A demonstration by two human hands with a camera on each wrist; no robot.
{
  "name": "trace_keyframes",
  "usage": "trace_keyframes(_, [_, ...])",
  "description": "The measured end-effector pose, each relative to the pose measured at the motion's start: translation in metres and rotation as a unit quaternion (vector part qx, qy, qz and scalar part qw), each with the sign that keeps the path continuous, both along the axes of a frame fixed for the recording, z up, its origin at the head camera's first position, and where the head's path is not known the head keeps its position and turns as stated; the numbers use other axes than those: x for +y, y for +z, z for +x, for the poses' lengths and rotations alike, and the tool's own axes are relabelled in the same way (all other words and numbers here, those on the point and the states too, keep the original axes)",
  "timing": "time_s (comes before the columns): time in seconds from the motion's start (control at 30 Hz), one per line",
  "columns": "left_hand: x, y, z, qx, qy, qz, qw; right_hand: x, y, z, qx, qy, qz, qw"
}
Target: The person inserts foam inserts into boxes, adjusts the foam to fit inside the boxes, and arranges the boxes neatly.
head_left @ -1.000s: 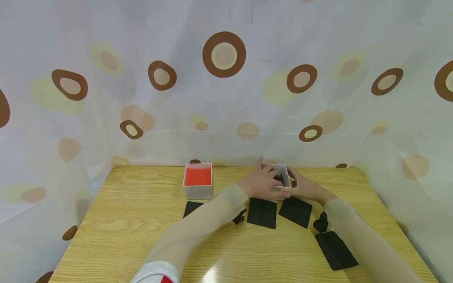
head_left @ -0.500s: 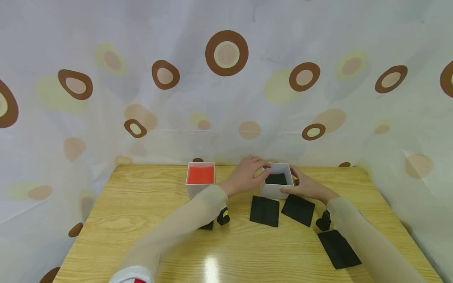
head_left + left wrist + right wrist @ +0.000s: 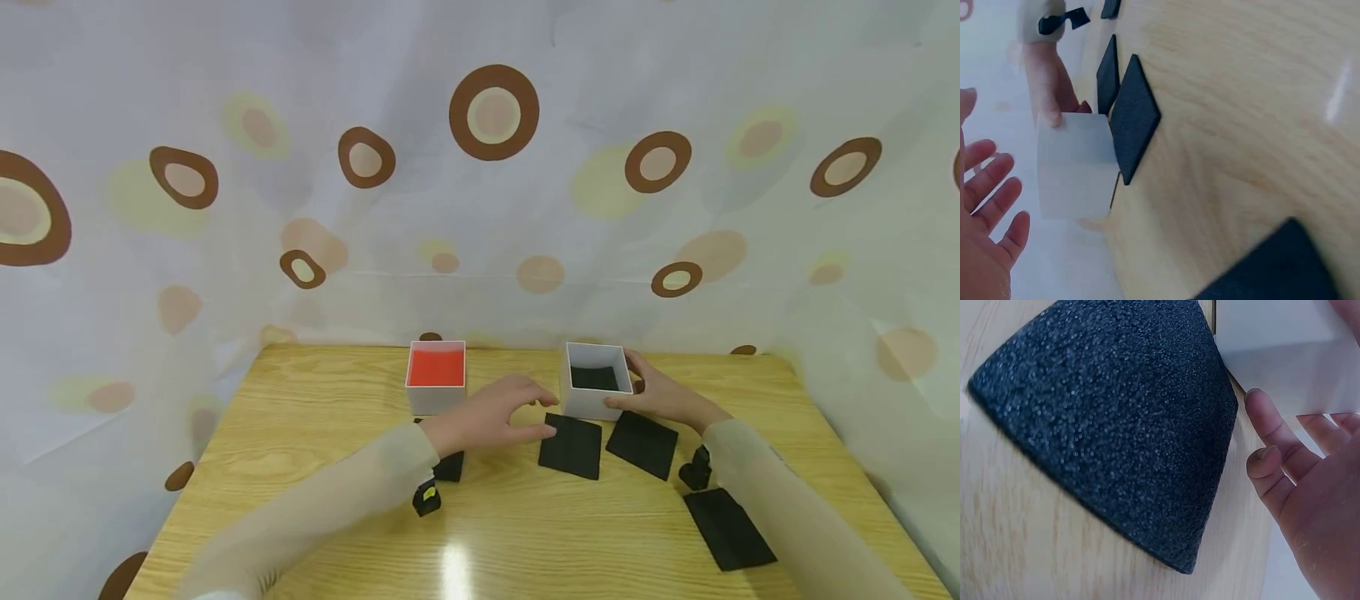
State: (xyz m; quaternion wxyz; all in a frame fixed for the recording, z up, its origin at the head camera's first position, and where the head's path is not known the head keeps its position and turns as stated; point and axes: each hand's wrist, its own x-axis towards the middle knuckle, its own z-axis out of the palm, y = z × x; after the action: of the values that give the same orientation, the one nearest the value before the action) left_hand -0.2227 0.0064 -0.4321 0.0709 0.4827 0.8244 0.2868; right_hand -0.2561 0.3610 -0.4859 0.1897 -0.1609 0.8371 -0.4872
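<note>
My right hand (image 3: 663,396) holds the right side of a white open-topped box (image 3: 588,406), its thumb at the front wall. Inside the box lies a black piece (image 3: 595,378). My left hand (image 3: 487,417) is held out with nothing in it, fingers loosely extended, left of the box. Its thumb overlaps the edge of a black square foam sheet (image 3: 573,454) in the head view; whether they touch I cannot tell. Another black foam sheet (image 3: 1110,425) fills much of the right wrist view, beside the right hand's curled lower fingers.
A second white box (image 3: 437,401) with a red piece (image 3: 437,368) in it stands to the left. More black squares lie on the wooden table, one (image 3: 729,529) near the right forearm and one (image 3: 450,468) partly under the left wrist. A patterned curtain (image 3: 495,208) rises behind.
My left hand has come out of the white box and moved left and toward me. The right hand has stayed on the box. The black piece inside is now in plain sight.
</note>
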Motion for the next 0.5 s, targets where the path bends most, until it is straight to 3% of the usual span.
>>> trace_keyframes(0.27, [-0.042,-0.019,0.013,-0.073,0.02,-0.008,0.9971,0.004,-0.001,-0.001,-0.011,0.002,-0.013,1.0])
trace_keyframes(0.5, [-0.083,-0.032,0.023,-0.05,0.04,-0.021,0.9977,0.002,-0.002,-0.002,-0.013,0.003,-0.018,1.0])
